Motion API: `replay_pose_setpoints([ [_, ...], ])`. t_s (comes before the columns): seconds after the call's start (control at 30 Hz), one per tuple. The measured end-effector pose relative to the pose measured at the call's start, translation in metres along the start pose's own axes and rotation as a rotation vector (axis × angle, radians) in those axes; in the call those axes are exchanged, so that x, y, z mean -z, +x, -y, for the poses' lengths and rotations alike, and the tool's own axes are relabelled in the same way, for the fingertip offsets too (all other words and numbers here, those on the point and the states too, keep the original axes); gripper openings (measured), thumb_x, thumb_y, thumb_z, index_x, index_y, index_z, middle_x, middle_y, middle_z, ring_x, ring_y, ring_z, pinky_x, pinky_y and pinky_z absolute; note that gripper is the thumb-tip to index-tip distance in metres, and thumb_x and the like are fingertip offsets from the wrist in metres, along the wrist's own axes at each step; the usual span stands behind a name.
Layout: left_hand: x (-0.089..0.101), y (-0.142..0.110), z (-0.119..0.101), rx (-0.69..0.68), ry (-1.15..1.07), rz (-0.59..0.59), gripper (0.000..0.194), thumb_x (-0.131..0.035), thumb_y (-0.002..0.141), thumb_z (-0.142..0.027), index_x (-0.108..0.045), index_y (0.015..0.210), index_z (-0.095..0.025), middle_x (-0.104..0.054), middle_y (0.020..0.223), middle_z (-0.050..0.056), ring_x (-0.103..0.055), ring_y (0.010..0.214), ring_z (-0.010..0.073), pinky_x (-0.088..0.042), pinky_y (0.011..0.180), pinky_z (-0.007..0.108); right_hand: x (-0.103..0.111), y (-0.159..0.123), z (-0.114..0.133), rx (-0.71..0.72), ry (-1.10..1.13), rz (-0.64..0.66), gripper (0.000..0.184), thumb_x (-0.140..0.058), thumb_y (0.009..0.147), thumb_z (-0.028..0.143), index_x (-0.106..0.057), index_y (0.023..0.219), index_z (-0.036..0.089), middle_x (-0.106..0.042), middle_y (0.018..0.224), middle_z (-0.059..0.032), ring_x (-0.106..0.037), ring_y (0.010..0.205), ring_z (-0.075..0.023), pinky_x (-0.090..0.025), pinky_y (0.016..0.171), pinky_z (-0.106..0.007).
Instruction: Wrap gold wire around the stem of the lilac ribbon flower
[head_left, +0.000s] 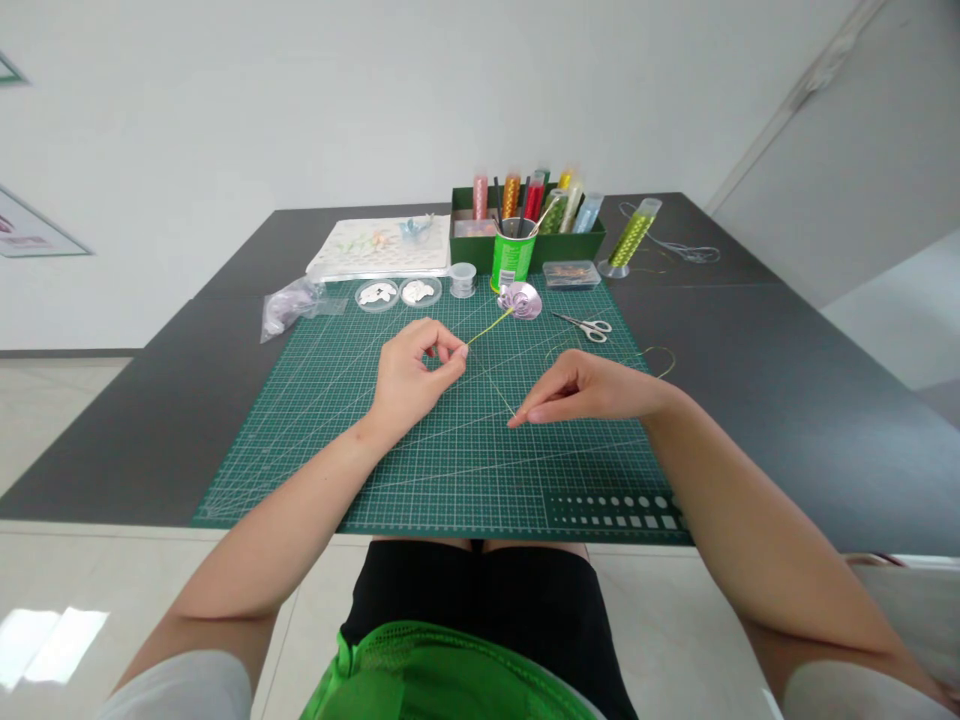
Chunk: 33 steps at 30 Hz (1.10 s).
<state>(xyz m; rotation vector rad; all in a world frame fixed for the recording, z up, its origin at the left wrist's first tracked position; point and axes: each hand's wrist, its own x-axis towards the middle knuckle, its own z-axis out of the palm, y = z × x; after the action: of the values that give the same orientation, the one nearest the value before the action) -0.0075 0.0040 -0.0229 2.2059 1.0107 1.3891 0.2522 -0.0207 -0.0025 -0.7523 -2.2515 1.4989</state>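
Observation:
My left hand (421, 366) pinches the thin yellow-green stem (489, 328) between thumb and fingertips. At the stem's far end is a pale purple flower (520, 300), held just over the green cutting mat (315, 420). My right hand (574, 390), to the right and nearer to me, is closed on a fine thread (504, 396) that runs taut up to the left fingertips. A loop of yellow-green thread (664, 362) trails past the right wrist. White-handled scissors (594, 330) lie beyond the right hand.
A dark green box (585, 246) of thread spools stands at the back, with a green can (513, 258) before it. Petal dishes (376, 294), a clear plastic case (571, 275), a plastic bag (289, 306), a white board (352, 262) and an olive-green spool (634, 238) surround the mat.

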Motion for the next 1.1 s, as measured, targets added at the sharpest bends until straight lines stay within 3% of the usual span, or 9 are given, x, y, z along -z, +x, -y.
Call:
replay_pose_setpoints([
  [0.3,-0.004,-0.006,0.001,-0.136,0.190,0.301,0.018,-0.067,0.088,-0.010,-0.062,0.074,-0.020,-0.062,0.070,-0.003,-0.057,0.075,0.0161,-0.043,0.072,0.029,0.004,-0.007,0.010,0.108,0.106,-0.071,0.031,-0.076,0.097,0.042,-0.087,0.105,0.013,-0.051,0.050,0.0057,-0.027,0.049,-0.0061,-0.021,0.048,-0.028],
  [0.57,-0.007,-0.010,-0.003,-0.201,0.129,0.458,0.014,-0.066,0.091,-0.012,-0.065,0.079,-0.020,-0.065,0.075,-0.003,-0.059,0.076,0.0158,-0.043,0.077,0.031,0.004,-0.010,0.006,0.128,0.048,-0.329,0.035,-0.078,0.092,0.052,-0.088,0.098,0.019,-0.071,0.065,-0.0015,-0.048,0.056,-0.0107,-0.035,0.051,-0.028],
  [0.8,-0.008,-0.013,-0.011,-0.250,0.008,0.522,0.016,-0.064,0.092,-0.014,-0.067,0.078,-0.022,-0.067,0.074,-0.003,-0.064,0.078,0.0160,-0.043,0.079,0.032,-0.001,-0.009,0.000,0.114,0.151,-0.476,0.030,-0.077,0.093,0.049,-0.088,0.103,0.022,-0.052,0.052,0.0031,-0.037,0.052,-0.0108,-0.022,0.047,-0.029],
  [0.97,-0.009,-0.013,-0.013,-0.290,-0.020,0.541,0.015,-0.067,0.095,-0.019,-0.069,0.080,-0.022,-0.070,0.075,-0.002,-0.067,0.080,0.0169,-0.045,0.082,0.033,-0.003,-0.005,-0.006,0.136,0.291,-0.464,0.034,-0.074,0.096,0.045,-0.085,0.114,0.019,-0.030,0.050,0.0089,-0.022,0.048,-0.0079,-0.015,0.046,-0.028],
  [1.1,-0.009,-0.013,-0.015,-0.330,-0.059,0.517,0.015,-0.068,0.097,-0.022,-0.069,0.082,-0.022,-0.071,0.074,-0.001,-0.068,0.078,0.0166,-0.047,0.081,0.033,-0.002,-0.002,-0.012,0.162,0.332,-0.438,0.035,-0.068,0.100,0.042,-0.082,0.122,0.018,-0.030,0.052,0.0093,-0.022,0.048,-0.0084,-0.017,0.046,-0.027],
])
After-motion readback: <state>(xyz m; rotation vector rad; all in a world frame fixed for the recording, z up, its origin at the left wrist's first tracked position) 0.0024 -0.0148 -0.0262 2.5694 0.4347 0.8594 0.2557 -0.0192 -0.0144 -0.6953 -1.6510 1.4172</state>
